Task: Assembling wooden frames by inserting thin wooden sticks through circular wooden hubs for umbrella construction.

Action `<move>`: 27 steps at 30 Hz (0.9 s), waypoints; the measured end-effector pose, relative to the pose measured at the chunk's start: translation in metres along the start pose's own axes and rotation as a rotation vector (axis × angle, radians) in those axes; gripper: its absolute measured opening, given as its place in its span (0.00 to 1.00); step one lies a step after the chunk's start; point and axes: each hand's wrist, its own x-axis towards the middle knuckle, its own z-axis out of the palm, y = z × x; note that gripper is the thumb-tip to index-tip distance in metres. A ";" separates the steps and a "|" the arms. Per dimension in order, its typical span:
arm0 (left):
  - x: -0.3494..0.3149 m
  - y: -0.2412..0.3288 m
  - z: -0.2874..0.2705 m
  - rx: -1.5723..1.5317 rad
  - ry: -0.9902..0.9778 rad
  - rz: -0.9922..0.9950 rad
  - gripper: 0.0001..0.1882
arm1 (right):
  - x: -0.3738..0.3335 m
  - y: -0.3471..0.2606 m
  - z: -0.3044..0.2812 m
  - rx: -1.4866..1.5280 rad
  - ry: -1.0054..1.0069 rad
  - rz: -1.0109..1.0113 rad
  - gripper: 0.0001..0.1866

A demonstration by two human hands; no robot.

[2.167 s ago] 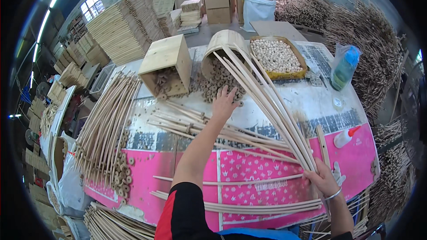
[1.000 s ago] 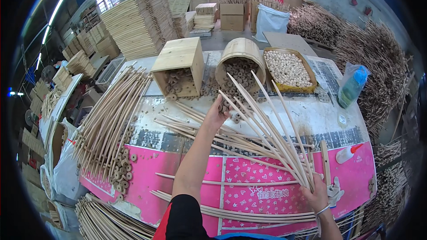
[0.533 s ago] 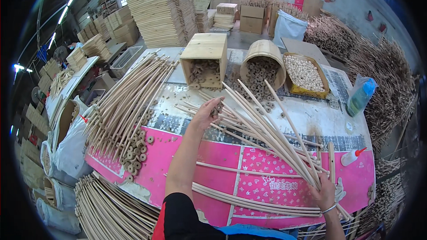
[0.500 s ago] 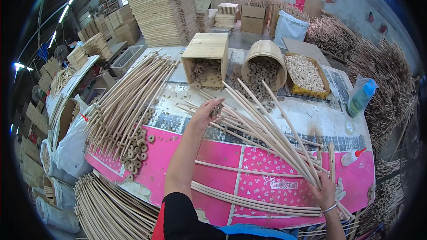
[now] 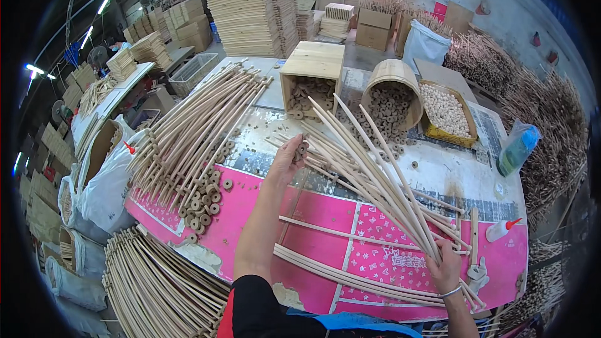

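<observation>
My left hand is closed around a few small wooden rings, raised above the middle of the table. In my right hand, at the table's right side, is a bundle of long wooden sticks, gripped by the near ends. The sticks slant away to the far left, their far ends fanned apart. Beneath them lie more loose sticks. A few sticks rest along the near edge, on the pink cover.
A square wooden box and a wooden barrel lie tipped, spilling rings. Beside them is a yellow tray of pale beads. Sticks with rings are piled at left. A red-tipped bottle and a green bottle stand right.
The view has swung slightly left, so the table items appear further right. Both hands keep their hold; the far ends of the sticks in my right hand have shifted a little closer together.
</observation>
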 end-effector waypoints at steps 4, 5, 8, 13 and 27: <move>-0.003 -0.001 0.001 0.062 -0.004 -0.036 0.11 | 0.006 -0.006 0.007 0.013 0.012 -0.012 0.15; -0.006 -0.004 0.006 0.055 -0.032 -0.031 0.11 | 0.009 -0.008 0.010 0.011 0.010 -0.006 0.15; -0.017 -0.019 0.025 0.048 0.013 -0.039 0.10 | 0.027 -0.016 0.023 0.004 0.034 -0.036 0.15; -0.030 -0.042 0.046 0.092 -0.039 -0.078 0.12 | 0.078 -0.030 0.060 0.018 0.062 -0.106 0.16; -0.031 -0.007 -0.050 -0.156 -0.003 -0.015 0.21 | 0.094 -0.020 0.040 0.317 -0.170 0.040 0.15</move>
